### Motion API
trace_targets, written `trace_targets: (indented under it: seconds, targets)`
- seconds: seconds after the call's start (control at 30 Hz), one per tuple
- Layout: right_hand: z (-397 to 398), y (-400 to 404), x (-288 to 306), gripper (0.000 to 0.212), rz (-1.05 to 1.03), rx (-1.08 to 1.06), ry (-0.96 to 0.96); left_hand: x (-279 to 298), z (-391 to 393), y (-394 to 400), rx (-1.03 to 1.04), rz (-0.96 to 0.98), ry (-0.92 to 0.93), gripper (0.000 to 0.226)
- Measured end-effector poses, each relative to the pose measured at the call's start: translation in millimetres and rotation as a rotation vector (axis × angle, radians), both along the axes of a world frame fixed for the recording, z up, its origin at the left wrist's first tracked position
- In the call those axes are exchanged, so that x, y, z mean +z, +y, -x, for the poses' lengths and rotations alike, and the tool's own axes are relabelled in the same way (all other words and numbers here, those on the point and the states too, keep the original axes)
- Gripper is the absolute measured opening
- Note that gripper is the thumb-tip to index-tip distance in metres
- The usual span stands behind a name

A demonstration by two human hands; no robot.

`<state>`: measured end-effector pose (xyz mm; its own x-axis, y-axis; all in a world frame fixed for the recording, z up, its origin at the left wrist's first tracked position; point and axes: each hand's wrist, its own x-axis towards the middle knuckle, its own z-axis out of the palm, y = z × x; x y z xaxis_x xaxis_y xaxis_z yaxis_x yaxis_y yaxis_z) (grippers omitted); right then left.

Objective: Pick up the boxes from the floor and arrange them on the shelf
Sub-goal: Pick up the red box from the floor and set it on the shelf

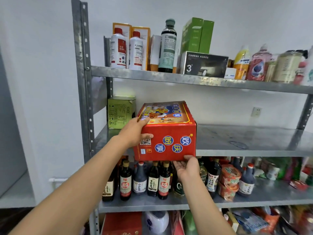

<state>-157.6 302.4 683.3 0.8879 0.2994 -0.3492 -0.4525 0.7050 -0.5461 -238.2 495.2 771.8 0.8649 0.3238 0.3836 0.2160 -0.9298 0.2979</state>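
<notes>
At the centre of the frame, the left hand grasps the red box by its left side while the right hand cups its bottom edge at the metal shelf.

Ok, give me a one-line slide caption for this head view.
Both hands, left hand and right hand, set a red box on the middle shelf beside a green box.
</notes>
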Motion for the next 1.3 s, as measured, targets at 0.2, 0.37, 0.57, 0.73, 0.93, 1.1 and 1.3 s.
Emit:
trace_targets:
  seconds: [0.2, 0.37, 0.57, 0.73, 0.93, 1.1, 1.3]
  targets:
    - [-8, 4, 42, 0.006, 0.097, -0.067, -0.271, 9, 15, 6, -0.015, 0.358, -0.07, 0.064]
    - [-10, -3, 69, 0.014, 0.276, -0.152, -0.683, -14, 12, 3, -0.092, 0.783, -0.106, 0.042]
    - [-21, 3, 69, 0.035, 0.489, -0.1, -0.886, -43, 10, -8, -0.081, 0.907, -0.079, 0.054]
    - [-32, 11, 62, 0.038, 0.526, 0.043, -0.961, -41, 0, -13, -0.096, 1.064, -0.372, 0.032]
    - [-57, 16, 51, 0.033, 0.686, 0.148, -1.128, -58, -20, -4, -0.014, 0.888, -0.447, 0.065]
    - [-88, 30, 50, 0.026, 0.665, 0.225, -1.169, -62, -39, 4, 0.077, 0.82, -0.488, 0.051]
    - [-122, 70, 54, 0.024, 0.738, 0.267, -1.202, -62, -70, 38, 0.136, 0.869, -0.502, 0.041]
